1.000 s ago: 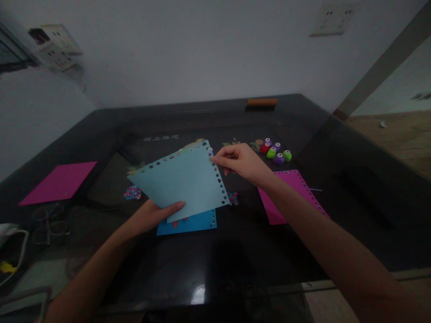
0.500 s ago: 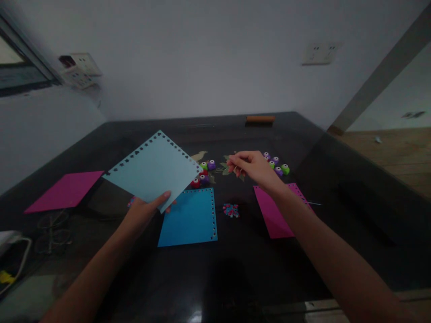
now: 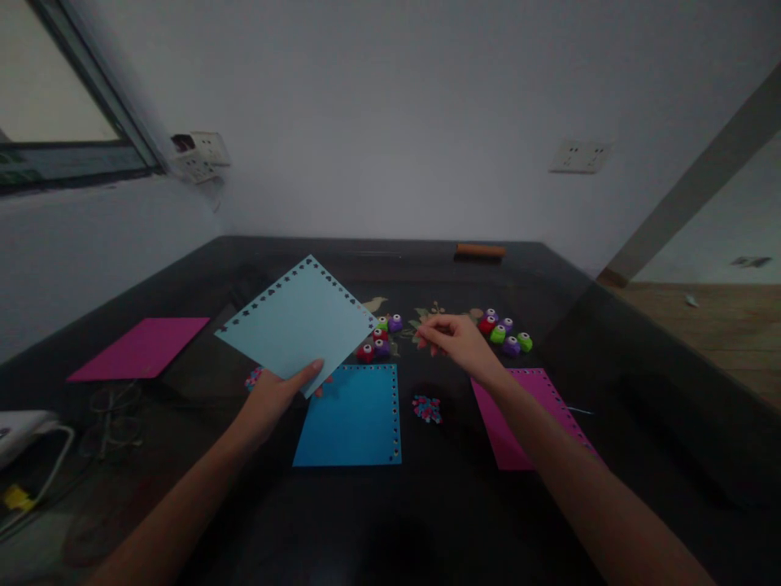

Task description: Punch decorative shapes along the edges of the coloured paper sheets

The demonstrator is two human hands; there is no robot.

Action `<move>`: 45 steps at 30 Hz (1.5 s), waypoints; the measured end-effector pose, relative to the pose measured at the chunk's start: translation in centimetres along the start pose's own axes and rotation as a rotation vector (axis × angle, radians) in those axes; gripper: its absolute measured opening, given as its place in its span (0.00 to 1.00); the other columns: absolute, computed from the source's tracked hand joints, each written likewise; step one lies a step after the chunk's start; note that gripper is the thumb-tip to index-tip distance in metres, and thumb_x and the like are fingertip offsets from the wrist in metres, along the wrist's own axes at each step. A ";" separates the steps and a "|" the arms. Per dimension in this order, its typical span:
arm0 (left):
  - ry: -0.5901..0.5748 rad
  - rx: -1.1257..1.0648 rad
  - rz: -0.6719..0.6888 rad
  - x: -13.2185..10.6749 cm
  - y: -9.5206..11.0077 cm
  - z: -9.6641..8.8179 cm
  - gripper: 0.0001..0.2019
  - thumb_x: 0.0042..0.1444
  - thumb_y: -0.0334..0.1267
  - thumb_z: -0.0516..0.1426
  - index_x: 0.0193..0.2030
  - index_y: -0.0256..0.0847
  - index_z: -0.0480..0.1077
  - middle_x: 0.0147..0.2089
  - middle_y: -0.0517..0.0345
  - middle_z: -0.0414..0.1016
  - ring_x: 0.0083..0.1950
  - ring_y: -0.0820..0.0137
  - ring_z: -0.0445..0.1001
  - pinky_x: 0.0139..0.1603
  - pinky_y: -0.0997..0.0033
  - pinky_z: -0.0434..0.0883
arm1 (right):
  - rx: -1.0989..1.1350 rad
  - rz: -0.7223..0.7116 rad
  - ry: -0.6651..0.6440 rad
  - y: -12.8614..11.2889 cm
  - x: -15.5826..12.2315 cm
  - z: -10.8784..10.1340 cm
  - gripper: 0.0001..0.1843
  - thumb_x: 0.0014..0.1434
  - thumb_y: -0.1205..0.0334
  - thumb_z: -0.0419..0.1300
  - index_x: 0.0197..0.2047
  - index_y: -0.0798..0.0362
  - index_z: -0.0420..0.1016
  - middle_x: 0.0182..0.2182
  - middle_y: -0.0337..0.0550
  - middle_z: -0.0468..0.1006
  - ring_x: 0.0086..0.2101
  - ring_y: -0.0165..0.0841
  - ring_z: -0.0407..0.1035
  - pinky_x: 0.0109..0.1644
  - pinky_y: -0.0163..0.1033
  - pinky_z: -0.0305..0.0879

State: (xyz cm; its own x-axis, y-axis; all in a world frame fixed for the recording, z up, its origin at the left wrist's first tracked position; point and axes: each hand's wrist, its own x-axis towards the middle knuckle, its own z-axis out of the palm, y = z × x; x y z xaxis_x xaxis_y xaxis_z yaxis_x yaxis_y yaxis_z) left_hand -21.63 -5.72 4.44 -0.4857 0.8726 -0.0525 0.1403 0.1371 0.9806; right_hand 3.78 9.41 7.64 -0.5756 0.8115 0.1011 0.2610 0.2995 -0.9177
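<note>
Aloft, left hand [image 3: 273, 400] grips pale-blue sheet [image 3: 298, 321] — right hand [image 3: 456, 342] beside punches [image 3: 377, 348].

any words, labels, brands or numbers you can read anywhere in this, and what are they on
No text can be read anywhere in this view.
The pale blue sheet held by the left hand has only punched shapes along its edges, no writing.
The small coloured punches beyond the right hand show no legible brand.
The wall socket is too small and dim to show any marking.
</note>
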 end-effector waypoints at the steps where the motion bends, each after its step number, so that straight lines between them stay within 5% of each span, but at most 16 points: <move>1: -0.020 -0.001 0.007 0.0 -0.1 0.0 0.15 0.46 0.49 0.64 0.33 0.41 0.70 0.27 0.57 0.78 0.30 0.61 0.77 0.38 0.63 0.74 | -0.031 -0.002 -0.011 0.1 0.1 0.4 0.09 0.58 0.60 0.58 0.28 0.55 0.73 0.26 0.42 0.77 0.22 0.26 0.65 0.27 0.34 0.62; 6: -0.042 -0.010 0.032 -0.1 -0.1 0.3 0.13 0.48 0.47 0.64 0.32 0.42 0.68 0.25 0.58 0.77 0.28 0.62 0.76 0.37 0.63 0.73 | -0.287 -0.053 -0.005 1.1 0.9 3.0 0.03 0.56 0.68 0.60 0.34 0.57 0.75 0.31 0.45 0.78 0.31 0.31 0.71 0.36 0.37 0.66; 19: -0.149 -0.036 0.004 -0.5 0.6 0.8 0.16 0.48 0.49 0.63 0.37 0.40 0.69 0.27 0.54 0.80 0.25 0.61 0.76 0.32 0.60 0.73 | -0.591 -0.179 -0.033 2.7 2.5 6.6 0.19 0.52 0.68 0.65 0.48 0.49 0.75 0.50 0.48 0.72 0.50 0.41 0.66 0.50 0.43 0.63; 36: -0.142 0.031 -0.007 -1.0 1.3 1.2 0.14 0.46 0.47 0.63 0.33 0.42 0.68 0.22 0.56 0.77 0.29 0.57 0.78 0.38 0.58 0.73 | -0.528 -0.117 0.009 3.8 2.5 6.4 0.13 0.51 0.66 0.66 0.42 0.51 0.77 0.46 0.48 0.74 0.48 0.41 0.67 0.48 0.42 0.63; 45: -0.151 0.025 -0.029 -0.4 -0.3 1.0 0.21 0.46 0.47 0.63 0.43 0.37 0.67 0.30 0.51 0.81 0.33 0.55 0.80 0.40 0.58 0.74 | -0.361 -0.049 0.057 3.5 2.5 5.4 0.10 0.55 0.65 0.64 0.41 0.56 0.75 0.35 0.48 0.77 0.36 0.37 0.71 0.42 0.42 0.65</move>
State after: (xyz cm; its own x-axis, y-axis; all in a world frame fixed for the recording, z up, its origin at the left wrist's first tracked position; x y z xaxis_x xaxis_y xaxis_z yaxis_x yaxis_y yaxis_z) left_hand -20.59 -5.64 3.95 -0.3545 0.9284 -0.1110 0.1506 0.1738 0.9732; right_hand -0.97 9.77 2.64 -0.5529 0.8152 0.1725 0.4966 0.4886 -0.7174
